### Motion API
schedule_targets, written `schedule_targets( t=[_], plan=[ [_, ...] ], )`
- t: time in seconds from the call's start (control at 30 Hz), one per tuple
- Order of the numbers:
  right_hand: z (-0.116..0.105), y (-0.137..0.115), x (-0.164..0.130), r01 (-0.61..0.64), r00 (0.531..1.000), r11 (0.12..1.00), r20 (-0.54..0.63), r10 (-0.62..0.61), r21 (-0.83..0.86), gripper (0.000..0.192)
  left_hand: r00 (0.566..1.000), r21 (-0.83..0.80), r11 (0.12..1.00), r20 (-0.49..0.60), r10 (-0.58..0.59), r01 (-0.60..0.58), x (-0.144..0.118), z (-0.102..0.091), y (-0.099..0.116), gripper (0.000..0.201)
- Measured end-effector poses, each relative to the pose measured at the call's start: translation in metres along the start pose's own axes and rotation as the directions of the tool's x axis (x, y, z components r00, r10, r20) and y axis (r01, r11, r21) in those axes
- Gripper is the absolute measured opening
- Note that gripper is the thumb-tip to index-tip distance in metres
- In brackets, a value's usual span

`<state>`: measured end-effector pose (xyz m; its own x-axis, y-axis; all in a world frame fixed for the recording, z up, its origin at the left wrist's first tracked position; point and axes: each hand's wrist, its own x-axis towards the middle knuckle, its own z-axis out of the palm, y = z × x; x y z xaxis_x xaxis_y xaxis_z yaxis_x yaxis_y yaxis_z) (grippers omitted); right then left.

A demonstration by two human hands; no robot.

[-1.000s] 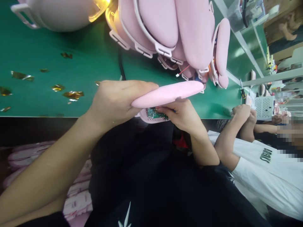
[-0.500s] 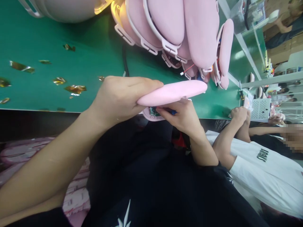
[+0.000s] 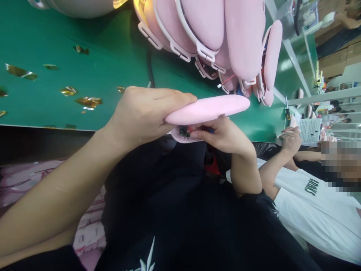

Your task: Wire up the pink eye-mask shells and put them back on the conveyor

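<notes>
Both hands (image 3: 146, 116) grip unlabelled pink shell (image 3: 207, 109).

- Left hand (image 3: 141, 116): forearm reaching in from the lower left, fingers curled closed, thumb lying flat along the top.
- Right hand (image 3: 222, 135): wrist bent, fingertips (image 3: 196, 134) pinched together, pointing left.

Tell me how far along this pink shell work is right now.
Done-looking: a pile of pink shells on the green table. In hand: the left hand grips a pink cover; the right hand fingers the circuit board beneath. Left: the cover is not closed.
</notes>
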<state>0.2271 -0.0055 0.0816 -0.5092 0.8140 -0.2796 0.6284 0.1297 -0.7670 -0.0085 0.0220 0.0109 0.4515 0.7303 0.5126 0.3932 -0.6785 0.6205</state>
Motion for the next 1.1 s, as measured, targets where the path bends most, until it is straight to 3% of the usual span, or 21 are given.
schedule_targets(
  t=[0.17,0.3,0.47,0.6,0.83,1.1],
  plan=[
    [-0.006,0.009,0.004,-0.155,0.987,0.947,0.092,0.134,0.280,0.019,0.964,0.048,0.981,-0.185,0.192,-0.187,0.000,0.005,-0.005,0.029],
    [-0.005,0.011,0.005,-0.195,0.980,0.915,0.103,0.170,0.354,0.019,0.950,0.047,0.972,-0.208,0.233,-0.228,0.001,0.006,-0.008,0.022],
    [-0.007,0.005,0.005,-0.108,0.991,0.970,0.103,0.087,0.216,0.019,0.943,0.061,0.967,-0.216,0.255,-0.248,0.001,0.007,-0.009,0.021],
    [-0.007,-0.002,0.002,-0.105,0.993,0.993,0.054,0.103,0.053,0.018,0.952,0.046,0.972,-0.198,0.235,-0.230,0.000,0.006,-0.009,0.023],
    [-0.001,-0.006,-0.005,-0.231,0.973,0.962,0.017,0.231,0.143,0.022,0.977,0.039,0.988,-0.145,0.154,-0.150,-0.002,0.005,-0.010,0.027],
    [-0.001,-0.013,0.009,-0.242,0.969,0.967,0.059,0.238,0.077,0.014,0.945,0.037,0.970,-0.220,0.243,-0.241,0.000,0.005,-0.008,0.021]
  ],
)
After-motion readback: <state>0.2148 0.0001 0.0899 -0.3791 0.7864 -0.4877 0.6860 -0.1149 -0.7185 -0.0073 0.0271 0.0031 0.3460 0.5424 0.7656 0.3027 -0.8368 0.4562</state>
